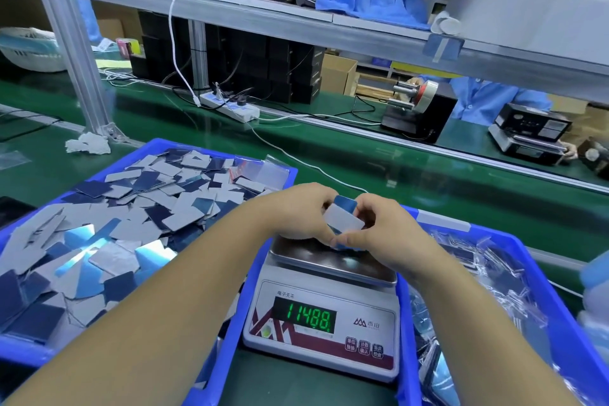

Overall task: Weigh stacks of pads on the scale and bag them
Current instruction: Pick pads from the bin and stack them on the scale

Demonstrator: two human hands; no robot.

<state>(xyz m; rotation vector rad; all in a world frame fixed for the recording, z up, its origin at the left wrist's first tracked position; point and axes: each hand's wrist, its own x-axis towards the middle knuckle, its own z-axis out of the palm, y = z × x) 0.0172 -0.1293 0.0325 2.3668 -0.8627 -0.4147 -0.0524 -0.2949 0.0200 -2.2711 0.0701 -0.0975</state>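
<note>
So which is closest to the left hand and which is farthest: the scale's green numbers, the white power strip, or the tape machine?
From the left hand, in the head view:
1. The scale's green numbers, just below the hand, toward the person.
2. The white power strip, beyond the hand on the green belt, a little left.
3. The tape machine, far off to the right.

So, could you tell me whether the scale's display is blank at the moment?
No, the scale is on, and its display shows lit green digits while both hands hold a stack of pads over the pan.
</note>
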